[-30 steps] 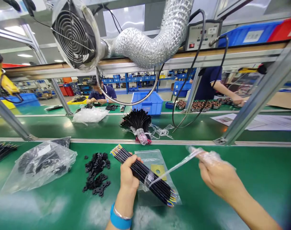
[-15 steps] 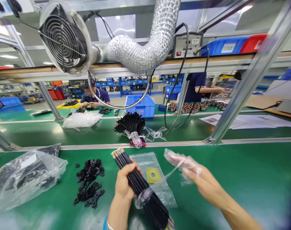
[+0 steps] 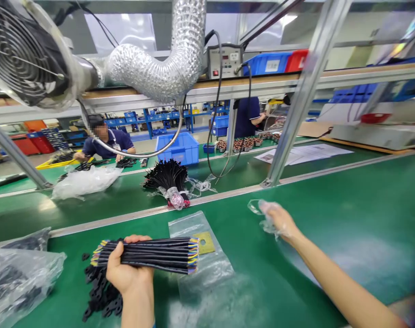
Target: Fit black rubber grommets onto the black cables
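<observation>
My left hand [image 3: 130, 269] is wrapped round a bundle of black cables [image 3: 159, 254], held nearly level above the green bench. Coloured wire ends in yellow, blue and red show at both ends of the bundle. To the right, my right hand [image 3: 283, 219] is closed on crumpled clear plastic wrap [image 3: 267, 221], somewhat blurred. Below the bundle lies a flat zip bag [image 3: 207, 269] with a yellow square piece [image 3: 206, 243] that has a hole. Small black plastic parts [image 3: 103, 291] are heaped beside my left wrist, partly hidden by the hand and cables.
A clear bag of black parts [image 3: 19, 278] lies at the left. Beyond the metal rail stand a tied bunch of black wires [image 3: 166, 180] and a blue bin [image 3: 178, 148]. A metal post [image 3: 296, 100] rises at the right. Two co-workers [image 3: 106, 141] are across the bench.
The cable bundle has swung from slanted to nearly level, and the plastic around its middle is off. My right hand has moved farther from the bundle with the wrap. The view has turned right.
</observation>
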Demonstrator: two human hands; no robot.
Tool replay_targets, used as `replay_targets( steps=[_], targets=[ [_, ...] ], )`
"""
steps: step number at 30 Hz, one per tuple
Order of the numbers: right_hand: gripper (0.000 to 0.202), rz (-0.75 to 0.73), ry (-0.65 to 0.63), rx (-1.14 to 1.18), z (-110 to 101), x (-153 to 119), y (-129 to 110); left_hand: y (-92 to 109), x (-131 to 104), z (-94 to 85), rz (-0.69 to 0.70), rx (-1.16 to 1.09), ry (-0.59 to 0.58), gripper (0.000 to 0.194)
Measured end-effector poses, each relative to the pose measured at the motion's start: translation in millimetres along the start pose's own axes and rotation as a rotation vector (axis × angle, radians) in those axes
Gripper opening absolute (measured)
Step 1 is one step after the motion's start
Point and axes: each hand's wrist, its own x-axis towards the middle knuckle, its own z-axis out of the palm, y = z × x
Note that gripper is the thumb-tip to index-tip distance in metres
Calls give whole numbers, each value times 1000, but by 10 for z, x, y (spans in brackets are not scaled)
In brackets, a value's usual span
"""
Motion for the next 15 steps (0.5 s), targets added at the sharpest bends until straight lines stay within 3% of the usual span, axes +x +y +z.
replay_targets(
  steps=[7, 15],
  targets=[
    [32, -16, -292, -142, 143, -345, 352, -93, -4, 20, -36, 85, 67, 9],
    [40, 50, -254, -254, 138, -459, 481, -150, 24, -57, -46, 153, -31, 12]
  ],
)
